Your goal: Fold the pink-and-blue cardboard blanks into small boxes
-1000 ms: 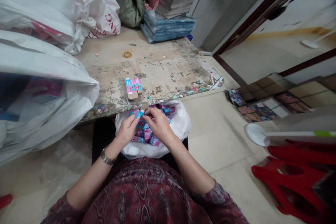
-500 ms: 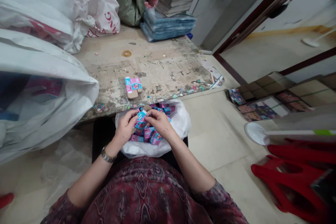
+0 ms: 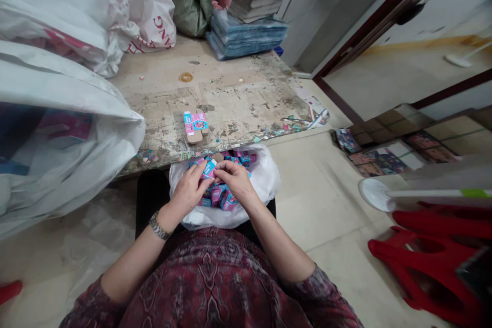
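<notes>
Fingers of the left hand (image 3: 188, 187) and right hand (image 3: 237, 180) grasp a printed box (image 3: 208, 169) above a white bag (image 3: 271, 174) of similar boxes (image 3: 216, 195); apparently thin card, presumably light, stiffish, easily creased, best held by its side edges. Beyond, on the desk (image 3: 249, 105), lies another carton (image 3: 197, 123), brown flap (image 3: 195, 137) showing.

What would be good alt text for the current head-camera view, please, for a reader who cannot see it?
A person's left hand and right hand hold a small pink-and-blue cardboard box over an open white plastic bag of similar boxes. Beyond the bag, another pink-and-blue cardboard carton lies on a stained beige table.
</notes>
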`<action>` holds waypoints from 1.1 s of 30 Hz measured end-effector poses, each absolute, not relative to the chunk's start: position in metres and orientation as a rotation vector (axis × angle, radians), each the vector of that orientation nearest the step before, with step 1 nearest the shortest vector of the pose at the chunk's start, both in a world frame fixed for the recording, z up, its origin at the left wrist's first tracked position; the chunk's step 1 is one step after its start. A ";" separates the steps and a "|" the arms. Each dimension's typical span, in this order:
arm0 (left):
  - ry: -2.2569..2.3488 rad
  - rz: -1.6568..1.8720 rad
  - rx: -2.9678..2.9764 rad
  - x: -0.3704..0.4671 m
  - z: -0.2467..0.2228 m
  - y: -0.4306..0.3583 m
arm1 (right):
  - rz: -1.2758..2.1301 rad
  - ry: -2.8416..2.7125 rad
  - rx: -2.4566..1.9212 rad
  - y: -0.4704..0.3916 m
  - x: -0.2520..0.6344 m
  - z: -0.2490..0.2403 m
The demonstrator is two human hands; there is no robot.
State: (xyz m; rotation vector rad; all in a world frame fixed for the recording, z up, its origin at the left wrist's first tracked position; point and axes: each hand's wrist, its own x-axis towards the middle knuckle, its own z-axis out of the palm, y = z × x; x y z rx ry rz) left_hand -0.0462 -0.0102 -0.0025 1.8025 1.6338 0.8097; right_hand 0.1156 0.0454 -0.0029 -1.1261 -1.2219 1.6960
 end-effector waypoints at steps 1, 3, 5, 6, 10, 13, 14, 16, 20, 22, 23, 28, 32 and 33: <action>1.626 0.794 1.797 -0.046 -0.003 -0.010 | 1.700 -1.215 -1.123 0.045 0.116 -0.003; 1.621 0.782 1.772 -0.045 -0.004 -0.009 | 1.709 -1.203 -1.116 0.044 0.116 -0.002; 1.613 0.781 1.737 -0.044 -0.003 -0.009 | 1.719 -1.209 -1.112 0.042 0.116 -0.002; 1.599 0.775 1.717 -0.044 -0.002 -0.009 | 1.720 -1.217 -1.110 0.042 0.115 -0.002; 1.520 0.716 1.648 -0.041 0.002 -0.010 | 1.690 -1.258 -1.075 0.037 0.112 -0.001; 1.547 0.767 1.559 -0.039 -0.001 -0.011 | 1.590 -1.283 -1.048 0.034 0.109 0.000; 1.559 0.813 1.508 -0.038 -0.004 -0.011 | 1.530 -1.291 -1.053 0.033 0.108 0.000; 1.550 0.917 1.368 -0.038 -0.009 -0.010 | 1.387 -1.287 -1.095 0.032 0.110 0.000; 1.446 1.109 1.055 -0.039 -0.015 -0.009 | 1.286 -1.214 -1.204 0.033 0.117 -0.001; 1.391 1.174 0.943 -0.037 -0.015 -0.009 | 1.377 -1.220 -1.214 0.032 0.120 -0.001; 1.369 1.186 0.905 -0.036 -0.015 -0.009 | 1.430 -1.249 -1.209 0.030 0.121 -0.001; 1.324 1.157 0.860 -0.031 -0.007 -0.013 | 1.522 -1.333 -1.186 0.024 0.119 -0.004; 1.271 1.137 0.956 -0.030 -0.001 -0.013 | 1.480 -1.308 -1.252 0.026 0.121 -0.011; 1.267 1.135 0.988 -0.030 0.000 -0.012 | 1.463 -1.305 -1.260 0.027 0.121 -0.012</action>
